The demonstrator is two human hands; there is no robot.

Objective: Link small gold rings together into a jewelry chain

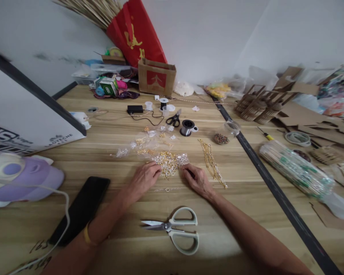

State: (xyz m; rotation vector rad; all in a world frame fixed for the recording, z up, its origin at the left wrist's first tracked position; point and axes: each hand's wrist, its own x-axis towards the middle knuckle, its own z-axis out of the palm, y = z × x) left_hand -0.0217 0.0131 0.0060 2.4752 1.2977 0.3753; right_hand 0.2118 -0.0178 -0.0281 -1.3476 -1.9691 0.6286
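L hand (pixel 143 178) left, R hand (pixel 199 179) right of gold-and-silver metallic bead heap (pixel 167 162); fingers curled in, can't tell if holding any. Pcs prob. light, slippery; pinch singly by edges.

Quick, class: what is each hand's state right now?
Left hand: curled beside the gold-and-silver pile; whether it holds anything cannot be told.
Right hand: curled near the small clear bag; grip contents unclear.
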